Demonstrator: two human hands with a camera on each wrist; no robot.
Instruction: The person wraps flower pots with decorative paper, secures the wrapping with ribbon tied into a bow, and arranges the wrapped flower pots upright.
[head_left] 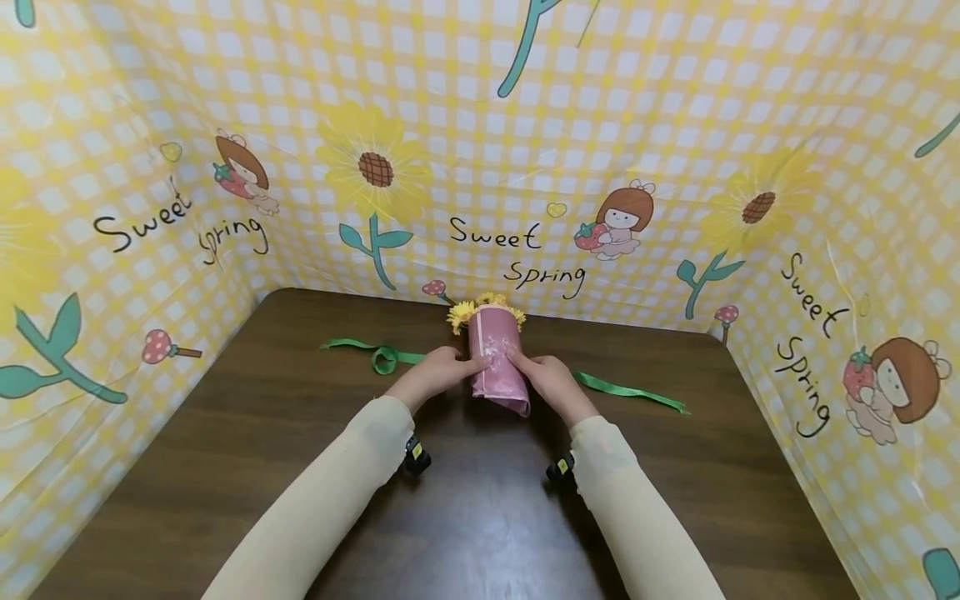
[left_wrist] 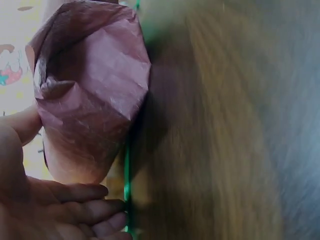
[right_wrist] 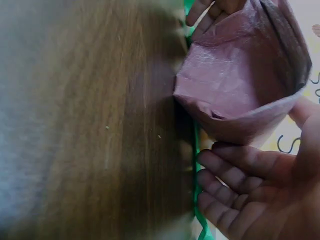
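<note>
A bouquet (head_left: 497, 354) in pink wrapping paper lies with its yellow flowers (head_left: 462, 316) toward the back of the table. From the left side my left hand (head_left: 442, 371) grips the wrap, thumb on top and fingers beside and under it. My right hand (head_left: 552, 382) holds the opposite side the same way. The wrapping's near end (left_wrist: 100, 65) gapes open in the left wrist view, its paper creased. A green ribbon (head_left: 626, 390) runs crosswise behind the hands; its middle part is hidden by the bouquet and hands.
The dark wooden table (head_left: 465, 517) meets a yellow checked cloth (head_left: 480, 167) hanging at the back and both sides. At the left, the ribbon forms a small loop (head_left: 385, 360). Both wrists carry small black cameras (head_left: 417, 456).
</note>
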